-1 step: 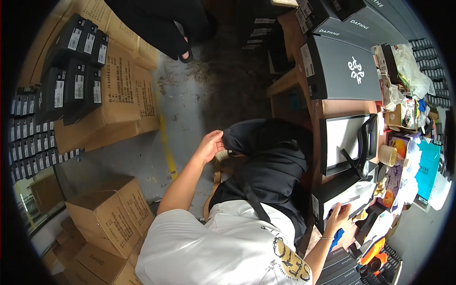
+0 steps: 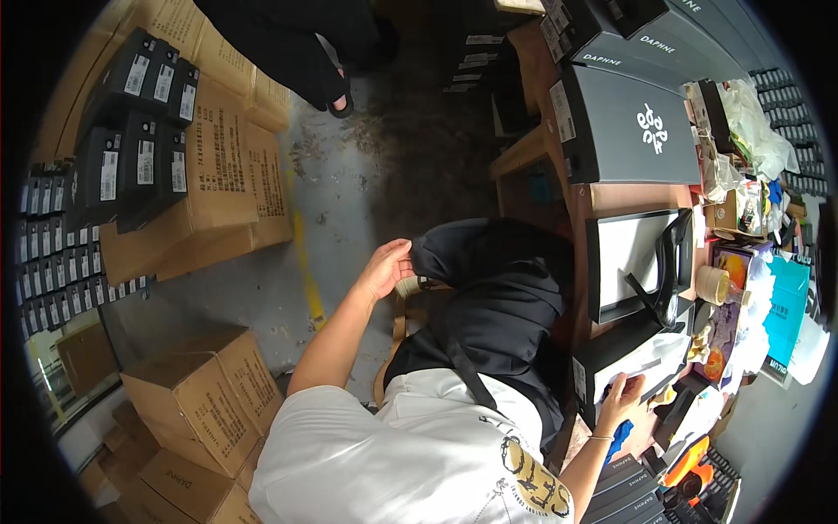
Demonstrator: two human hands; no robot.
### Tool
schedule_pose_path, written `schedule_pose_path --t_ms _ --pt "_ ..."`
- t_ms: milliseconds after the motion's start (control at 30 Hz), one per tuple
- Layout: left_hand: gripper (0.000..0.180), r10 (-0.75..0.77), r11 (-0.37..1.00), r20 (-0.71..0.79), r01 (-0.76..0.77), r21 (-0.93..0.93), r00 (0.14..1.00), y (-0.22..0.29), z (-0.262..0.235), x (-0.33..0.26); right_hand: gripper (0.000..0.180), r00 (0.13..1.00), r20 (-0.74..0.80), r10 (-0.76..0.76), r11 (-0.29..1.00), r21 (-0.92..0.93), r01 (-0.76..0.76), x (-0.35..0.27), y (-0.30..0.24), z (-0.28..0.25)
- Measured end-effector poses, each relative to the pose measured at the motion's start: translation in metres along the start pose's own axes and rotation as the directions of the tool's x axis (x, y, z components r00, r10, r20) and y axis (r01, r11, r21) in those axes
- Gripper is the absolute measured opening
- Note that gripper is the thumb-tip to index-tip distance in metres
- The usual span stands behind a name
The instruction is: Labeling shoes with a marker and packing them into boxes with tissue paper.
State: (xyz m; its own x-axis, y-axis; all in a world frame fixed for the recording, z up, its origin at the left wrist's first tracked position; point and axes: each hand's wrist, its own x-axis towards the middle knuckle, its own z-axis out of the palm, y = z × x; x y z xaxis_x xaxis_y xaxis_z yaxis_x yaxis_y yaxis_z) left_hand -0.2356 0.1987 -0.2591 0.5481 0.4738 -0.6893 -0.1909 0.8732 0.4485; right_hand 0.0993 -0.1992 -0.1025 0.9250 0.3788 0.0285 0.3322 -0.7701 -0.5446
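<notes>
My left hand [image 2: 387, 269] is out at my knee, its fingers closed on the black fabric of my trousers [image 2: 489, 288]. On the right, my right hand [image 2: 621, 402] lies at the near edge of an open dark shoebox lined with white paper [image 2: 650, 362]. Its fingers are curled by the paper; what they hold, if anything, is hidden. Just beyond, a second open box [image 2: 596, 279] with a white inside has a black high-heeled shoe [image 2: 668, 271] lying across its right side. A bit of blue cloth [image 2: 620, 437] shows beside my right wrist.
A large dark shoebox [image 2: 624, 131] stands farther along the table. Rolls of tape [image 2: 713, 285], plastic bags [image 2: 759, 131] and a turquoise package [image 2: 787, 297] crowd the right side. Brown cartons [image 2: 196, 402] and stacked shoeboxes [image 2: 140, 166] line the left. Another person's legs [image 2: 297, 44] are at the top.
</notes>
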Motion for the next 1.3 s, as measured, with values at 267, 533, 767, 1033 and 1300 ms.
schedule_pose_path --t_ms 267,533,767,1033,1300 --pt "0.035 -0.095 0.995 0.245 0.096 0.008 0.965 0.0 0.036 0.011 0.027 1.0 -0.002 -0.015 1.0 0.013 0.015 0.001 -0.028 0.0" --pt "0.047 -0.053 0.996 0.302 0.027 0.089 0.952 0.002 0.066 0.002 0.022 1.0 -0.008 0.0 1.0 0.02 0.0 0.001 -0.033 0.0" --pt "0.061 -0.069 0.811 0.483 -0.233 0.537 0.873 -0.033 0.114 0.02 0.019 0.999 0.036 0.033 0.999 0.004 -0.033 0.003 -0.034 -0.001" --pt "0.102 -0.371 0.051 0.471 -0.489 0.871 0.8 -0.07 0.172 0.026 0.013 0.997 -0.057 -0.043 0.999 -0.016 0.042 -0.001 -0.042 0.004" --pt "0.107 -0.274 0.011 0.428 -0.443 0.897 0.861 -0.069 0.184 0.035 0.015 0.999 -0.044 -0.017 1.0 0.01 0.018 0.005 -0.033 0.003"
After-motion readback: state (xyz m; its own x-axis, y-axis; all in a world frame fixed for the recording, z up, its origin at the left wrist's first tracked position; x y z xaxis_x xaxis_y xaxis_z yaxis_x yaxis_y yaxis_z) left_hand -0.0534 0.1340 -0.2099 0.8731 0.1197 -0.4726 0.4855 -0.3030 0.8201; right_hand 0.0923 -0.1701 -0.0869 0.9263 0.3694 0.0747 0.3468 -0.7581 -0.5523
